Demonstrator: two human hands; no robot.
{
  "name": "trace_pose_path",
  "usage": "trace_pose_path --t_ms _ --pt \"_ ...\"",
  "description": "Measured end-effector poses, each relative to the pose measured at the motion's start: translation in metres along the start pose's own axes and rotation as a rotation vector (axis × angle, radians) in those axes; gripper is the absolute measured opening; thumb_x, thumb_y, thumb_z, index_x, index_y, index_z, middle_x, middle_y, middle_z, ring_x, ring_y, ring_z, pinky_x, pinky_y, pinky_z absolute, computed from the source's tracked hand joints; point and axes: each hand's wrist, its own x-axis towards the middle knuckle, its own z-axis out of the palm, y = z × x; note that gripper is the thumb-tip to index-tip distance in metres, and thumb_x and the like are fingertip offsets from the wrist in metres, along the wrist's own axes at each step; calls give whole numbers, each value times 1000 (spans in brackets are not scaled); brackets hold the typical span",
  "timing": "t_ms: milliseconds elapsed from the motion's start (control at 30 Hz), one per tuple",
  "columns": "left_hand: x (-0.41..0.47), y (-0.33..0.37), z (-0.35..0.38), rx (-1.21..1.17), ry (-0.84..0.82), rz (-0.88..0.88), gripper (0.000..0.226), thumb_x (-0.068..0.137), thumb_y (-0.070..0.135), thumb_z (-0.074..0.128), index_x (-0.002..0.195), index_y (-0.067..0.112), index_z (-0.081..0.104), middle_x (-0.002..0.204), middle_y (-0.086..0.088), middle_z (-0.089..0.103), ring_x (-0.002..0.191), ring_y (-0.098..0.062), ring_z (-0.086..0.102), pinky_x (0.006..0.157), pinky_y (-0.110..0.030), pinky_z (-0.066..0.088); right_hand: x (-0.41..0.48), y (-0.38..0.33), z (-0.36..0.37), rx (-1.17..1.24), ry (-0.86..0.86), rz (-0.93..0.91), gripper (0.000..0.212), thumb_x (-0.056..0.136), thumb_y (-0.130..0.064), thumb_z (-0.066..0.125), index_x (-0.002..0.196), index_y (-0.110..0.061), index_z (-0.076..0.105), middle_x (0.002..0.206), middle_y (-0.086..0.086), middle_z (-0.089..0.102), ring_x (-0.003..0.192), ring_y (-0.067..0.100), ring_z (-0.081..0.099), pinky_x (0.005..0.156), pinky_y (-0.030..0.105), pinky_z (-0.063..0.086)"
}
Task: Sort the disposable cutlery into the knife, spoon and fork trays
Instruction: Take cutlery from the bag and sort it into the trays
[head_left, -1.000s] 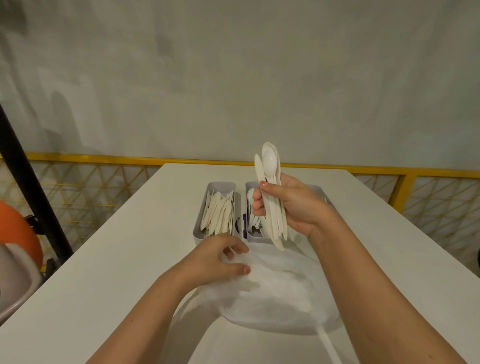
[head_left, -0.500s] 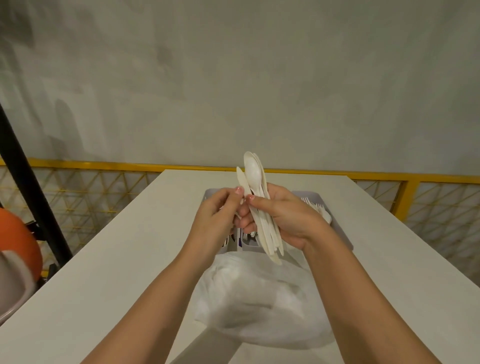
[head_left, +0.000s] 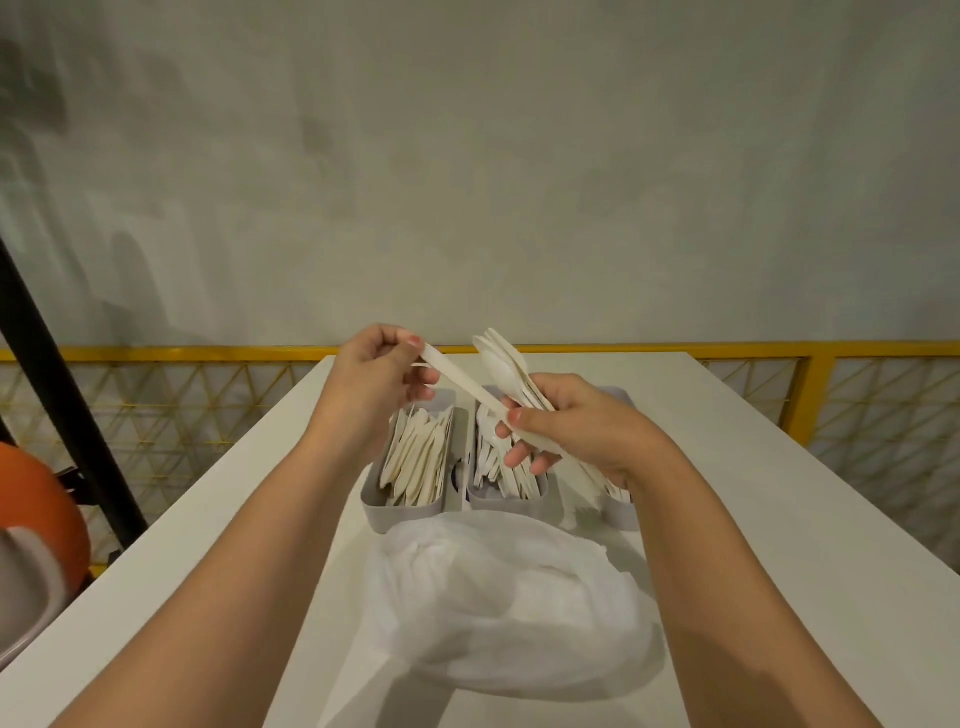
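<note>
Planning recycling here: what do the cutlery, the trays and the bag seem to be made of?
The cutlery: likely thin plastic, possibly a bio-based kind; cream to white, matte with slight sheen. The trays: rigid moulded plastic, pale grey, smooth, rounded corners. The bag: probably thin white translucent plastic film, crumpled and softly folded.

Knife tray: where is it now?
Head view, centre-left: the knife tray stands on the white table, leftmost of the trays, beside the spoon tray, just beyond the plastic bag and below the left hand.
</note>
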Motion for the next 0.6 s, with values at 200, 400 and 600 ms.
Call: trace_pose_path --t_ms 200,400,600 --pt "1 6 -11 465 -171 88 4 90 14 59 90 17 62 74 -2 60 64 -12 53 59 -23 46 -1 4 -5 -66 -24 2 15 95 -5 47 87 -15 56 73 5 66 57 15 65 50 24 47" --pt "9 9 -26 377 -178 45 15 92 6 55 78 12 58 54 5 64 51 -7 54 51 -18 41 5 7 -9 111 86 30 14 96 -9 49 89 -14 61 82 10 67 67 18 69 59 25 56" --pt "23 -28 -49 207 257 39 23 90 2 50 69 12 46 63 -9 61 44 -12 56 45 -19 46 7 11 -18 202 253 57 9 97 -14 49 97 -9 57 87 12 62 74 24 67 61 30 56"
